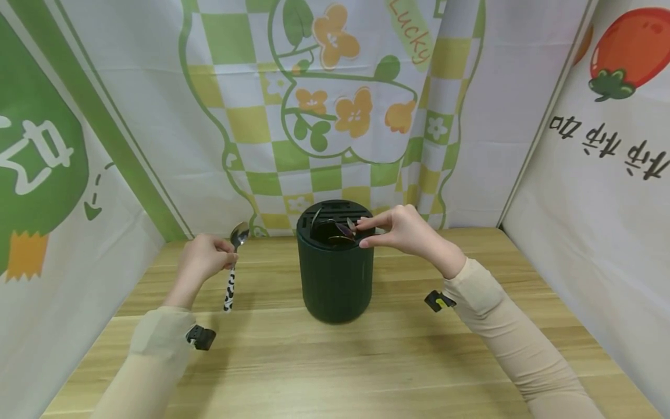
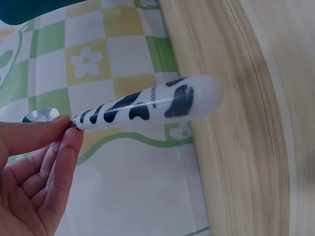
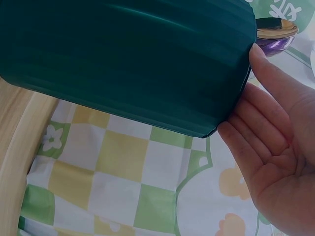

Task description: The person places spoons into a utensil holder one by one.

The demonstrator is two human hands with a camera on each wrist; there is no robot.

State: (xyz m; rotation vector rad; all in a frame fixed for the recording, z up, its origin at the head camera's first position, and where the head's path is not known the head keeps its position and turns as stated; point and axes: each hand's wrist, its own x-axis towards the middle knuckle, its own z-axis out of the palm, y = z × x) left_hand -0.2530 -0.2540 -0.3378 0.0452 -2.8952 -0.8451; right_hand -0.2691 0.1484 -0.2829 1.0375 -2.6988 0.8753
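My left hand [image 1: 204, 259] pinches a spoon [image 2: 142, 105] near the top of its black-and-white cow-print handle. The spoon hangs above the table with its metal bowl up. A dark green ribbed utensil holder [image 1: 336, 285] stands upright at the middle. My right hand [image 1: 405, 233] is at the holder's right rim, thumb and fingers spread apart and touching the edge. Inside the holder are several spoons; one purple-and-gold spoon bowl [image 3: 276, 37] shows beyond the thumb in the right wrist view. Their handles are hidden inside.
The light wooden table [image 1: 324, 372] carries the holder. A printed green-and-yellow checked curtain [image 1: 340, 134] hangs right behind it. White printed cloth walls [image 1: 591, 192] close in both sides. The holder's top has a slotted black lid [image 1: 337, 206] at the back.
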